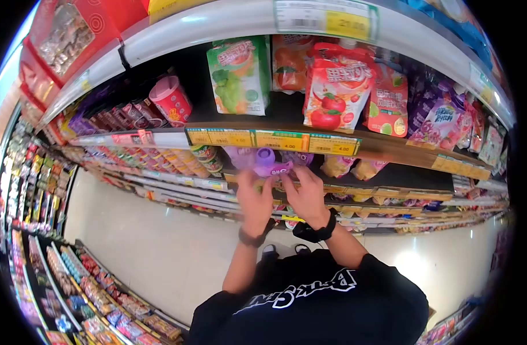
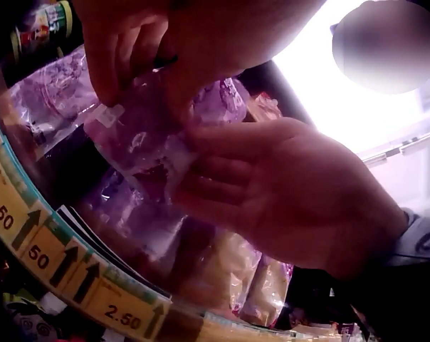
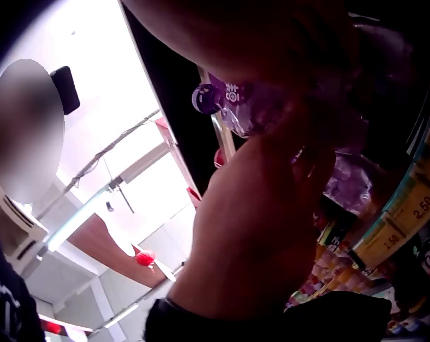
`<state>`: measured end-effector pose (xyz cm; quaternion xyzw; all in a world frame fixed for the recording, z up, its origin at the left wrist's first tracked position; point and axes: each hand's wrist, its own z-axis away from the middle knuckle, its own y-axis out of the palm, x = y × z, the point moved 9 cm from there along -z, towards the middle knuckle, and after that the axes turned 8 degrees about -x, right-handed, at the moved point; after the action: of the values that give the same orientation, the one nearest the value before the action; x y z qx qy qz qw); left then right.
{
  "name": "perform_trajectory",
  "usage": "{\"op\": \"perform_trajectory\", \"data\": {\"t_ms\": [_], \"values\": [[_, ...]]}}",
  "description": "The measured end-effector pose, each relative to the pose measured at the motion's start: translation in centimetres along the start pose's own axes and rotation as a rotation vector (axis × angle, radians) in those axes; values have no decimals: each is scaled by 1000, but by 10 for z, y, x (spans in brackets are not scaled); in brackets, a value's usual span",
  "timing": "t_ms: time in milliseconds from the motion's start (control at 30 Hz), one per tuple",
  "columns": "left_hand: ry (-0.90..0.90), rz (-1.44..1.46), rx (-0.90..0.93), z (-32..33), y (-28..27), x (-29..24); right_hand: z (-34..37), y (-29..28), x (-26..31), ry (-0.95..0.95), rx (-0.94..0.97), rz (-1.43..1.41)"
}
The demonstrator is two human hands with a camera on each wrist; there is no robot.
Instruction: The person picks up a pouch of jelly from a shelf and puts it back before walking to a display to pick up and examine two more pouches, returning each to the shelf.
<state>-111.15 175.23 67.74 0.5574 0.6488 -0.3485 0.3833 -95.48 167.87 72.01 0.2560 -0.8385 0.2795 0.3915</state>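
Observation:
Both hands meet at a purple drink pouch with a round spout cap (image 1: 273,167) at the front of a shelf. The left hand (image 1: 256,201) pinches its left side. On the other side, the right hand (image 1: 307,198) has its thumb and fingers at the pouch edge. From the left wrist, the clear-and-purple pouch (image 2: 133,142) shows between the two hands, partly covered by fingers. In the right wrist view, a purple cap and printed pouch front (image 3: 250,107) appear beside the hands. More purple pouches (image 2: 51,100) lie close by on the same shelf.
Just above, a shelf edge with yellow price tags (image 1: 275,140) overhangs the hands. Green grape (image 1: 237,77) and red apple pouches (image 1: 338,89) stand on it. Cans (image 1: 206,158) are left of the hands; yellowish packs (image 1: 337,167) are right. The aisle floor (image 1: 142,230) lies below left.

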Motion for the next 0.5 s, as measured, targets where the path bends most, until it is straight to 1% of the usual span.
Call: {"op": "perform_trajectory", "data": {"t_ms": [67, 100, 167, 267, 300, 367, 467, 500], "values": [[42, -43, 34, -11, 6, 3, 0, 9, -3, -20, -81, 81], [14, -48, 60, -12, 6, 5, 2, 14, -4, -24, -120, 119], [-37, -62, 111, -15, 8, 9, 5, 24, -15, 30, -138, 174], [417, -326, 132, -21, 1, -16, 9, 33, -26, 49, -189, 231], [410, -301, 100, -25, -4, -13, 8, 34, -27, 42, -211, 244], [399, -256, 41, -33, -15, -8, 10, 37, -32, 88, -220, 243], [333, -214, -45, -53, -27, 3, 11, 39, -33, 113, -288, 238], [246, -169, 28, -60, -23, 14, 12, 39, -33, 114, -314, 237]]}}
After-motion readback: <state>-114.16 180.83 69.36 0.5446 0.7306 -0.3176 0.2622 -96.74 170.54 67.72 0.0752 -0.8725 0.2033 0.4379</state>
